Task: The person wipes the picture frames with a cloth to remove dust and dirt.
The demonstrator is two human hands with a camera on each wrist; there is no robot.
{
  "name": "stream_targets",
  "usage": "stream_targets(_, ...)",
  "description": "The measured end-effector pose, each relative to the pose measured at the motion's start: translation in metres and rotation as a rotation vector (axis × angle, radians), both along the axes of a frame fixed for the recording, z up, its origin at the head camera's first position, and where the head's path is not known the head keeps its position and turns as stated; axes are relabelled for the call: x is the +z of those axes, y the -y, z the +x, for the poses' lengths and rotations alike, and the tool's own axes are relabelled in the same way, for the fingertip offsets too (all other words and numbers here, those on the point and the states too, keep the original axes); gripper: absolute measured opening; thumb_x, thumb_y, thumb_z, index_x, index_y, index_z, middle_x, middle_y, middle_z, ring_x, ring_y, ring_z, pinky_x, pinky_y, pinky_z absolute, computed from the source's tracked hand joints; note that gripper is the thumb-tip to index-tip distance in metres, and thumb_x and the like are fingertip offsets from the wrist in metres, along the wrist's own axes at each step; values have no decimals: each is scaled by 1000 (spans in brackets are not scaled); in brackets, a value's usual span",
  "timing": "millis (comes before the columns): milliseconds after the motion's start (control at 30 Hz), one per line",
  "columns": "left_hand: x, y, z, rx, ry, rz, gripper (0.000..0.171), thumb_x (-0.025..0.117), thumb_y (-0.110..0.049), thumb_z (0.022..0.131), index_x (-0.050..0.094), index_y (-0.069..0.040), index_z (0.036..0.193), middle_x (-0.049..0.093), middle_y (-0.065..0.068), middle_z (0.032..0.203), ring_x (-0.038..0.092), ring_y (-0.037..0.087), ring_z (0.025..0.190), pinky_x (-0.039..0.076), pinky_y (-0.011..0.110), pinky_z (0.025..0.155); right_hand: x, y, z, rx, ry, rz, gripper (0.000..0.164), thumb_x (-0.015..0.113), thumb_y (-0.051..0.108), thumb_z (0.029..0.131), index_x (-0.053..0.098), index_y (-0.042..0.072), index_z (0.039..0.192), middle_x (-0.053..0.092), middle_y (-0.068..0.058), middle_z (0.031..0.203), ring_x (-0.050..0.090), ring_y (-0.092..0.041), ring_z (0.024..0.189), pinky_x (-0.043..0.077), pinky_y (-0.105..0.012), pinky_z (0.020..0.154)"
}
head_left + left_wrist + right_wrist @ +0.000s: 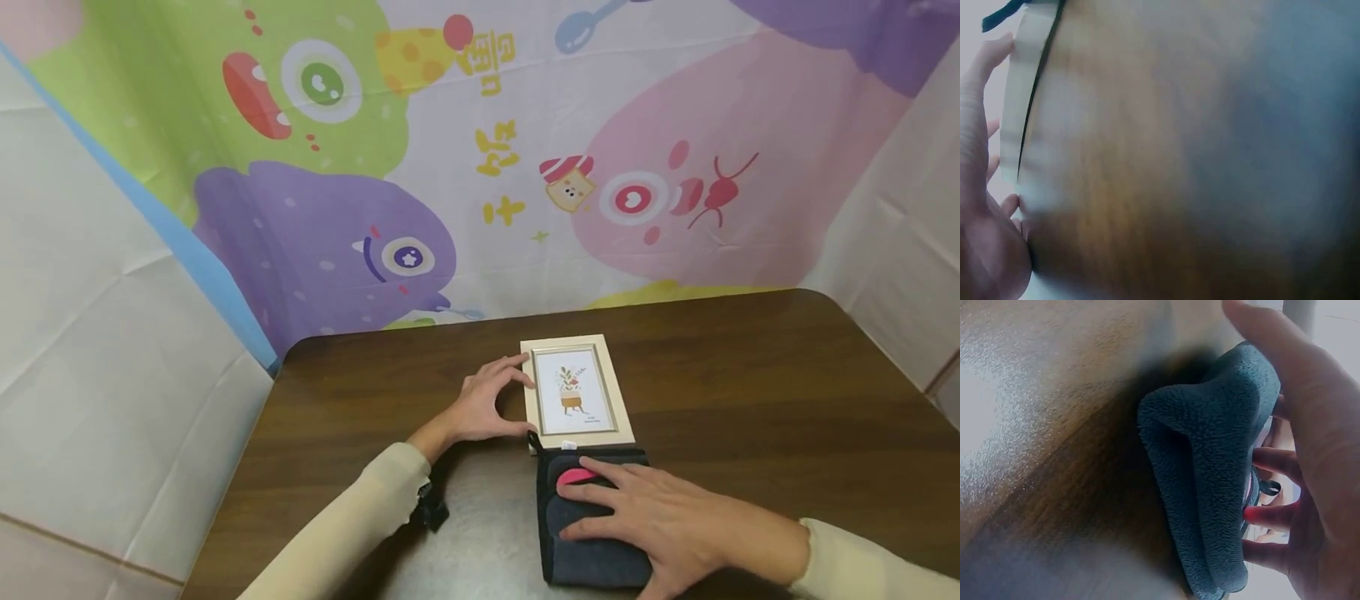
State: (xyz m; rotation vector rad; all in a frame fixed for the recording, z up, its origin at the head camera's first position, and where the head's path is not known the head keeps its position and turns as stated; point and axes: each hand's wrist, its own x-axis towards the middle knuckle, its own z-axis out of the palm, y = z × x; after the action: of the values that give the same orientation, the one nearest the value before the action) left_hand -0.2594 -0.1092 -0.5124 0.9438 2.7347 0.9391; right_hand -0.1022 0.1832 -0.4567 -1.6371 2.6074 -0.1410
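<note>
A picture frame (pixel 618 392) with a pale wood border lies face up on the table, showing a potted plant drawing. My left hand (pixel 487 404) is at its left side, with fingertips along the edge and the thumb at the near left corner. In the left wrist view the thumb (pixel 999 53) is against the frame's side (pixel 1022 94). Just nearer lies a folded dark grey cloth (pixel 592 562) with a black loop and a pink oval patch (pixel 576 477). My right hand (pixel 667 508) rests on top of it with fingers spread. Its fold shows in the right wrist view.
The dark wooden table (pixel 750 375) has rounded far corners. Behind it hangs a cartoon-printed curtain (pixel 517 275), and pale panels (pixel 112 292) stand at both sides. A small black device (pixel 431 508) is at my left wrist.
</note>
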Motion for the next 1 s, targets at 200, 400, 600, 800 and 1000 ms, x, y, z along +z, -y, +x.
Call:
stream_targets(200,2,-2,3,18,-11,-61,62,83,-57,75,55,-34,124,27,-11,168,24,30,157,10,75,114,-1,1,0,-21,77,38,83,42,94,76,31,57,149,35,7,165,38,-42,148,50,-62,97)
stream_targets(400,2,-1,1,21,8,-78,61,83,-57,75,54,-36,125,24,-14,168,22,27,158,4,78,114,-3,3,0,-16,102,70,79,53,86,80,30,56,150,33,5,165,39,-43,147,50,-63,98)
stream_targets(600,0,1,-1,21,6,-79,61,83,-58,75,54,-38,124,24,-14,168,22,27,158,5,77,114,-3,7,-3,2,75,75,84,80,57,77,36,52,148,36,4,164,43,-43,144,53,-59,97)
stream_targets(800,3,0,-1,21,8,-82,61,83,-59,75,54,-38,124,24,-14,169,22,28,158,4,77,114,-2,11,-7,-25,103,77,60,86,37,77,57,35,129,43,6,161,48,-41,143,59,-50,89)
stream_targets(1000,3,1,1,20,14,-75,61,83,-58,75,54,-38,124,24,-14,169,21,28,158,4,77,114,-5,14,-8,-33,61,37,46,89,34,75,61,31,111,52,4,155,57,-39,135,59,-35,65)
